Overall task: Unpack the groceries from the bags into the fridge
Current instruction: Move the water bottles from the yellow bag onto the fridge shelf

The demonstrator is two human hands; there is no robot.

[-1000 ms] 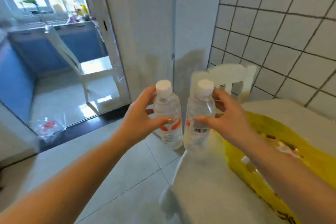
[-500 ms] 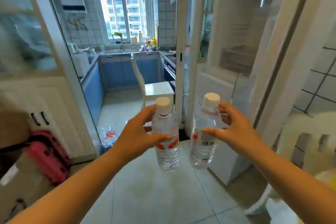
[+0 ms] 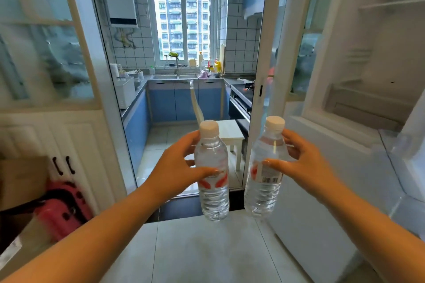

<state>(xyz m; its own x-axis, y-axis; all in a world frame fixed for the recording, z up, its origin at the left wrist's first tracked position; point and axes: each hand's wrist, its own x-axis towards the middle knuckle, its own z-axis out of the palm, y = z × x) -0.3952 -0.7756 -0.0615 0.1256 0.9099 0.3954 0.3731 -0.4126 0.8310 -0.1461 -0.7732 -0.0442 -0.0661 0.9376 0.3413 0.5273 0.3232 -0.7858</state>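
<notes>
Fingers and thumb of the left hand (image 3: 177, 163) are curled round one water bottle (image 3: 212, 172), and the right hand (image 3: 303, 165) grips a second water bottle (image 3: 264, 167) likewise. Two upright, capped bottles are held side by side, apart, above open floor tile (image 3: 195, 248). An open fridge (image 3: 368, 89) is seen at right, just beside the right bottle; a kitchen doorway (image 3: 184, 99) is framed ahead.

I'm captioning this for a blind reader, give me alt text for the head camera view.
Each hand, left hand and right hand, holds an upright water bottle. An open fridge stands at right; a kitchen window lies ahead.
</notes>
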